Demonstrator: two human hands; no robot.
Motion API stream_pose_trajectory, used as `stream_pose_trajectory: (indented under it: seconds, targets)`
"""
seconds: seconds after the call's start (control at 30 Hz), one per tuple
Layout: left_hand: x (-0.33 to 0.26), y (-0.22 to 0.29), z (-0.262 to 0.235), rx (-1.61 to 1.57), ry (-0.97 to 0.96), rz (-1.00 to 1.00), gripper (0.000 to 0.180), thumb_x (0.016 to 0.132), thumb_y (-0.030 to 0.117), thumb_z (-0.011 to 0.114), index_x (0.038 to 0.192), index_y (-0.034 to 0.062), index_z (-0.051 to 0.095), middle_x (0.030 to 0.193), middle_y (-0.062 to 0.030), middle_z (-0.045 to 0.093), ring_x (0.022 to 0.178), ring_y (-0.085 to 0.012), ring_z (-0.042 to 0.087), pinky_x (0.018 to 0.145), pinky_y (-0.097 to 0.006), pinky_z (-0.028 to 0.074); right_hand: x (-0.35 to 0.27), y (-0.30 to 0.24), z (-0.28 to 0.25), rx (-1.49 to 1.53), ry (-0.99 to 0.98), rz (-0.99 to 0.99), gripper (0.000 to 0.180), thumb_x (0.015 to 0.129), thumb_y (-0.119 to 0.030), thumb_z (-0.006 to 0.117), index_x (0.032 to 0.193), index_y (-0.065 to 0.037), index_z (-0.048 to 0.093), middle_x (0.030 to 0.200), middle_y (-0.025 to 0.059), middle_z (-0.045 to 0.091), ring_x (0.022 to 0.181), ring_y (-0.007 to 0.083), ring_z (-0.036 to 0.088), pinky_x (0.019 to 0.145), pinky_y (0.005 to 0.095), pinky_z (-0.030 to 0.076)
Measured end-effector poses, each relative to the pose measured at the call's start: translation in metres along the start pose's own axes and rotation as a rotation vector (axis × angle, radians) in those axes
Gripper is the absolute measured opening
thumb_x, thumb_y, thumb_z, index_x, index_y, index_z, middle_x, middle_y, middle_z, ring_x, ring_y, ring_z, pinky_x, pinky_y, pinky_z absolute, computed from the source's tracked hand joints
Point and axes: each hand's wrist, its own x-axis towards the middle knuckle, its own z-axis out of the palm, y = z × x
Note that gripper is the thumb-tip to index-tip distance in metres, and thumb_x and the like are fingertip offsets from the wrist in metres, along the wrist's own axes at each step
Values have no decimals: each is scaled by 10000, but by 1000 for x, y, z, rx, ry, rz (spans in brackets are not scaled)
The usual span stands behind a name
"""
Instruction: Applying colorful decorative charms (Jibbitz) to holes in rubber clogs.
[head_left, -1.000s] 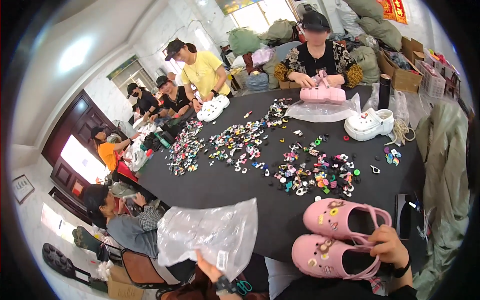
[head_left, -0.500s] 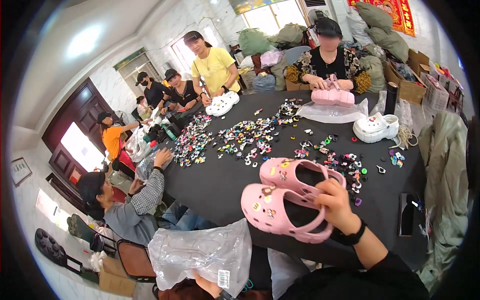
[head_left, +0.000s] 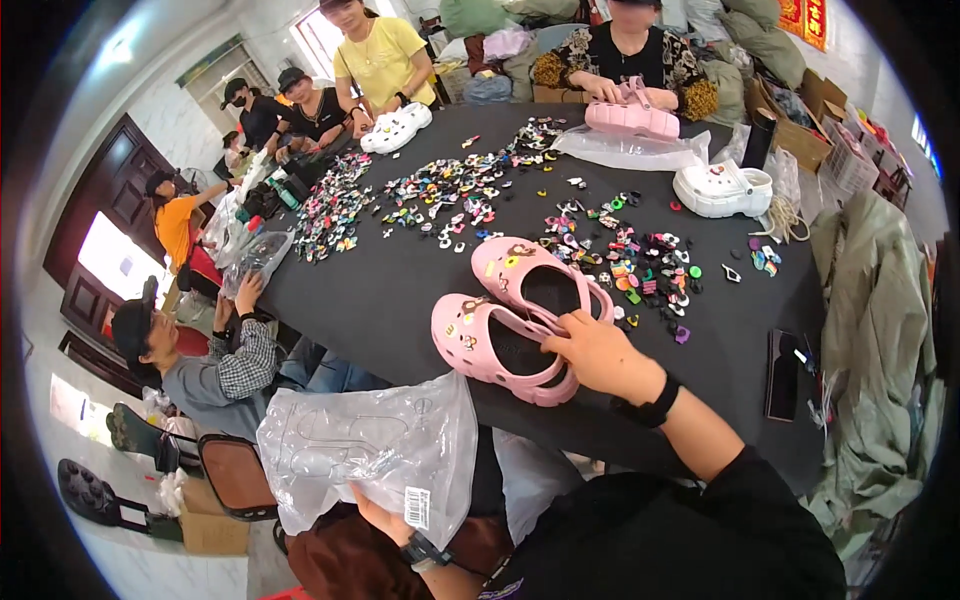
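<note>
My right hand (head_left: 605, 355) is closed on the adjoining heel parts of two pink clogs, the nearer clog (head_left: 466, 335) and the farther clog (head_left: 508, 262). Their toes point up and left, with colourful charms on the uppers. Both are at the black tabletop near the front edge; whether they rest fully on it I cannot tell. Lower left, my left hand (head_left: 385, 518) grips a clear plastic bag (head_left: 350, 435) with a white label near its lower corner. The bag hangs beside the table edge, and its film partly covers the fingers.
Loose shoe charms (head_left: 435, 195) spread over the black table (head_left: 380, 300). A white clog (head_left: 722, 190) and a phone (head_left: 786, 375) lie on the right. Across the table a person handles another pink clog (head_left: 632, 118); several other people sit or stand along the left. Draped olive cloth (head_left: 870, 350) borders the right.
My right hand has lowered the pink clogs toward the tabletop. The left hand still holds the plastic bag. The view has tilted down and turned right, shifting the scene up and left.
</note>
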Motion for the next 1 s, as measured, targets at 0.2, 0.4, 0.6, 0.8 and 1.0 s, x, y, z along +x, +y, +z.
stream_pose_trajectory:
  seconds: [0.2, 0.4, 0.6, 0.8, 1.0]
  targets:
    - [-11, -8, 8, -22, 17, 50, 524, 971, 377, 449, 1355, 21, 433, 1390, -187, 455, 1271, -371, 426, 1082, -550, 307, 58, 9, -51, -95, -19, 74, 391, 803, -100, 560, 1180, -184, 618, 1050, 74, 627, 987, 273, 612, 716, 380, 530]
    - [-18, -22, 19, 4, 23, 60, 571, 941, 398, 492, 1360, 15, 429, 1398, -189, 444, 1260, -383, 429, 1078, -556, 298, 106, 50, -19, -223, -253, 298, 386, 859, -212, 523, 1233, -193, 617, 892, 128, 704, 834, 294, 688, 717, 411, 533]
    - [-18, -15, 0, -146, 88, 58, 548, 955, 399, 476, 1351, 22, 437, 1393, -193, 445, 1250, -386, 435, 1070, -559, 312, 136, 71, 5, -164, -491, 320, 306, 904, -333, 524, 1004, -125, 725, 999, 161, 693, 938, 325, 672, 762, 412, 529]
    - [-25, -22, 17, -116, 36, 39, 538, 966, 398, 456, 1348, 19, 439, 1369, -197, 469, 1247, -389, 439, 1067, -559, 322, 142, 65, 20, -324, -462, 241, 291, 862, -293, 555, 936, -76, 734, 911, 147, 711, 859, 315, 694, 726, 419, 540]
    - [-19, -27, 18, -153, 58, 70, 545, 967, 411, 448, 1353, 26, 436, 1368, -189, 475, 1242, -390, 446, 1059, -563, 330, 139, 28, 21, -474, -244, -1, 153, 797, -212, 593, 778, -139, 726, 757, 77, 697, 722, 247, 698, 549, 450, 498]
